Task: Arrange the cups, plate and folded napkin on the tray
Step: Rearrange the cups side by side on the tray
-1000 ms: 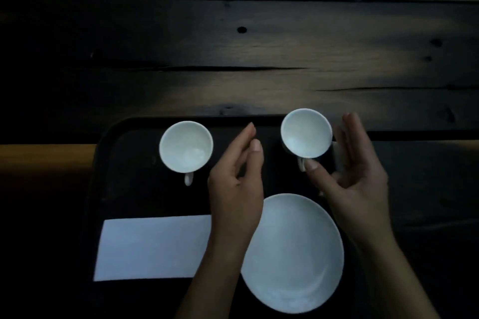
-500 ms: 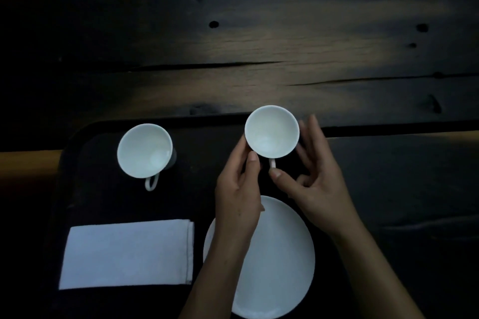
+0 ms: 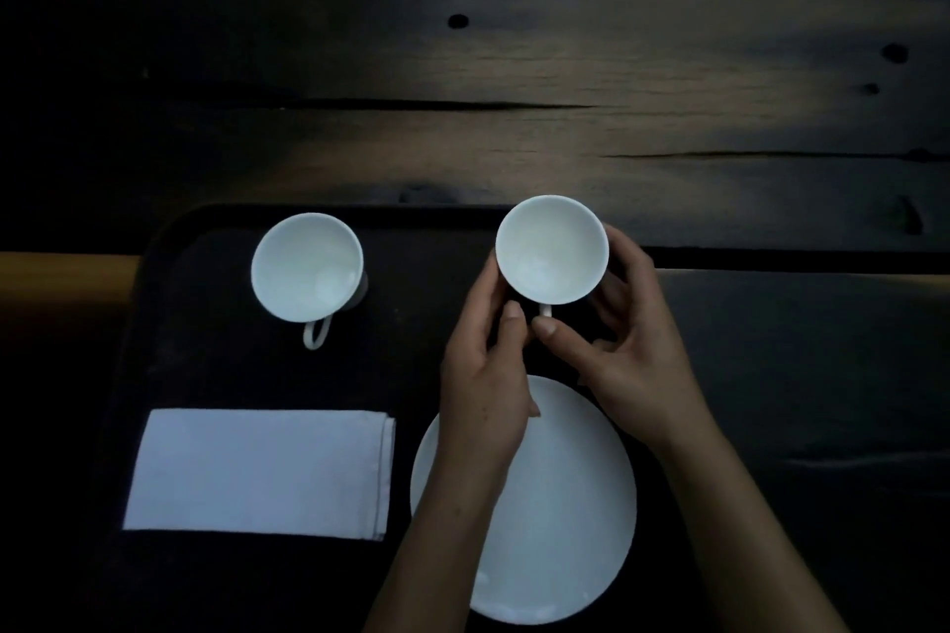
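Cups, plate and napkin all lie on a black tray (image 3: 169, 272), and the dim light swallows much of it: the tray's left and near edges melt into shadow, and its right edge cannot be made out against the dark wood. Both forearms are cut off by the bottom of the picture. The plate (image 3: 565, 529) is partly covered by the left wrist, and the far sides of the right-hand cup are hidden behind fingers, so its base cannot be seen.

The desk (image 3: 514, 67) is dark, planked wood with knots and long cracks running across; a paler patch of light falls across its middle, and a warm strip shows at the far left beside the tray.

At the left front of the tray lies the folded napkin (image 3: 257, 473), flat, its folded edge toward the plate and just apart from it. Behind it, near the tray's far rim, stands the left cup (image 3: 307, 267), upright and open, its handle pointing toward the person. The plate sits at the tray's near right.

The left hand (image 3: 483, 375) curls against the left side of the right cup (image 3: 551, 249), thumb near the handle. The right hand (image 3: 627, 350) wraps the cup's right side, thumb tip just below the handle stub. Each grip is narrow and closed around this cup, which sits at the tray's far right corner; whether it rests on the tray or is lifted cannot be told.
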{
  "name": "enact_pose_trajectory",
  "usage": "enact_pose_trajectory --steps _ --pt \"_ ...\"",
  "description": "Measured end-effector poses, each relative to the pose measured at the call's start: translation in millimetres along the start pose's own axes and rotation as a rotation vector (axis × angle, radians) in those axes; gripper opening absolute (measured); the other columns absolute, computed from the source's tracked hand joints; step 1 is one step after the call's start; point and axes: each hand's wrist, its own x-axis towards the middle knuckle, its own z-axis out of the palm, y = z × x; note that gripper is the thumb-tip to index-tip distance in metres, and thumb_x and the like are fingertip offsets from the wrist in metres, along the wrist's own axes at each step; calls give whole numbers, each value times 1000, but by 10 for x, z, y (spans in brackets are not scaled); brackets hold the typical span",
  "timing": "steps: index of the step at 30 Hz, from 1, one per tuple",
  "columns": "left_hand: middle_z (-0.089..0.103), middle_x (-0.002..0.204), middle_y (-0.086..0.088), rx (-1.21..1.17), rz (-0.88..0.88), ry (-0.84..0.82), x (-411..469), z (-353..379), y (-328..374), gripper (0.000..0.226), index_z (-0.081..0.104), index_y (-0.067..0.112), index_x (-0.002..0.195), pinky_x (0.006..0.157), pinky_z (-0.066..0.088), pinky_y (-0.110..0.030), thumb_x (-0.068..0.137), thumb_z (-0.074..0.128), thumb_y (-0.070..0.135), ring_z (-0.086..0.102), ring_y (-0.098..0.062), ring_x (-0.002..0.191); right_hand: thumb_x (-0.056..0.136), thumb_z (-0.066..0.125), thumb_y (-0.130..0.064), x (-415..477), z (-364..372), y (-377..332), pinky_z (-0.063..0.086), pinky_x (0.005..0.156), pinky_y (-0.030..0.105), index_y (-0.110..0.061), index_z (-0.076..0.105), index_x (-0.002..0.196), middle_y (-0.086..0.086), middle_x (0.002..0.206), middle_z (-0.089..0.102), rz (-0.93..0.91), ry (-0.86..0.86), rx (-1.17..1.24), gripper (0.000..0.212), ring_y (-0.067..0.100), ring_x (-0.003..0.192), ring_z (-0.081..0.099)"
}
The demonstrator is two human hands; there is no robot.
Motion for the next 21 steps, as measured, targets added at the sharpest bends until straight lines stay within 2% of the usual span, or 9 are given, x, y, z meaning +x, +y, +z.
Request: enact_pose_trajectory --steps 4,10,14,18,21 --pt "62 134 26 5 36 24 -2 -70 -8 54 47 56 139 43 43 -19 103 49 17 68 -7 108 84 82 -7 -16 81 7 48 109 52 -30 38 150 -13 149 53 -16 -4 -28 83 10 141 50" --pt "65 131 25 6 71 34 20 -186 -46 55 49 50 142 45 44 -21 101 53 13 70 -4 102 83 83 -7 -4 194 10 50 109 46 -31 38 148 -18 145 54 -29 -17 -52 82 8 139 51" --pt "67 126 25 16 95 33 45 -259 -55 58 49 45 144 44 44 -23 100 51 8 69 -1 87 82 83 -12 0 241 21 49 110 44 -33 37 148 -21 144 55 -26 -17 -59 84 5 139 50" --pt "63 132 28 30 67 37 55 -352 -65 72 48 49 143 45 44 -24 95 45 -4 69 -5 89 80 84 -18 14 326 38 49 109 44 -35 37 148 -19 144 56 -20 -23 -71 84 4 139 51" --pt "65 129 27 28 50 45 47 -428 -79 71 50 46 143 46 45 -22 95 46 -6 71 -5 94 78 85 -23 24 409 35 49 109 43 -38 37 147 -20 143 56 -16 -31 -75 85 4 138 51"
